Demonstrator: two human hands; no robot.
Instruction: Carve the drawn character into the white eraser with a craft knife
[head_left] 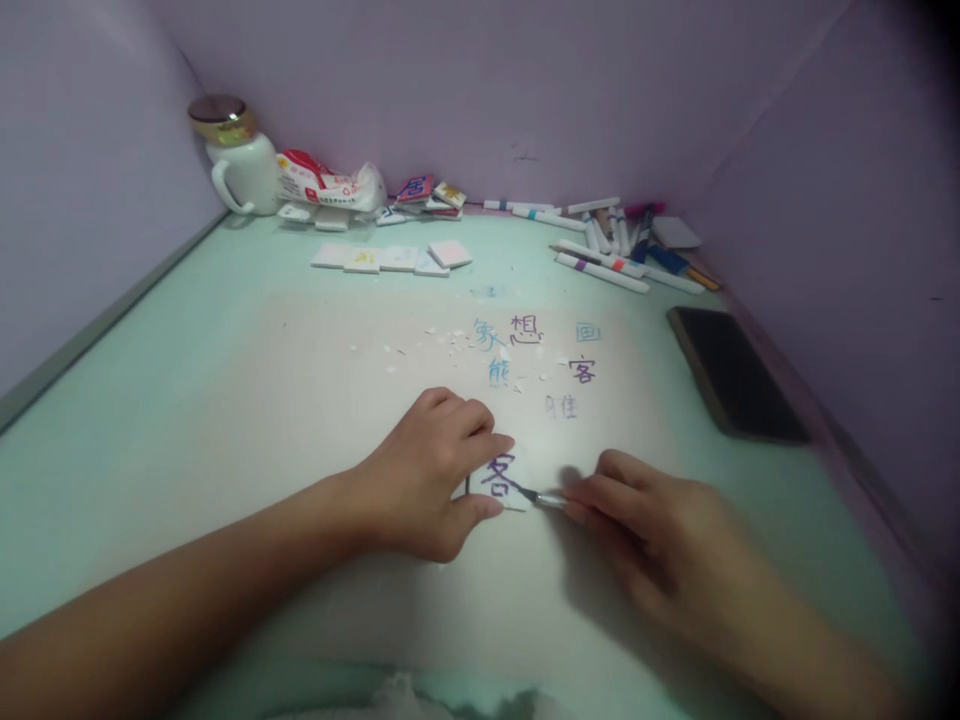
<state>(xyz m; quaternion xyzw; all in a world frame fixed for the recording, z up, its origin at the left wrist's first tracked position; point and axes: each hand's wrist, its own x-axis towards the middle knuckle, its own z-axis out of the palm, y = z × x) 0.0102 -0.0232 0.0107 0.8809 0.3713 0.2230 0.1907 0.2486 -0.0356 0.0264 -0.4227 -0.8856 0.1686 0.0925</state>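
A small white tile (517, 467) with a purple Chinese character lies on the pale sheet in front of me. Thumb and forefinger of my left hand (442, 475) grip it along its left side, covering part of it. In my right hand (637, 520) is a craft knife (549, 499) with a slim metal blade, whose tip touches the tile near the character's lower right. The right fingers are closed round the handle and hide most of it. White scraps (457, 343) are scattered beyond my left hand.
Characters in blue and purple (526, 330) mark the sheet. Behind it are blank-looking tiles (397, 258), a tissue pack (330, 185), a lidded white mug (251, 170) and several markers (602, 273). A dark phone (735, 372) lies at right. Purple walls enclose the green table.
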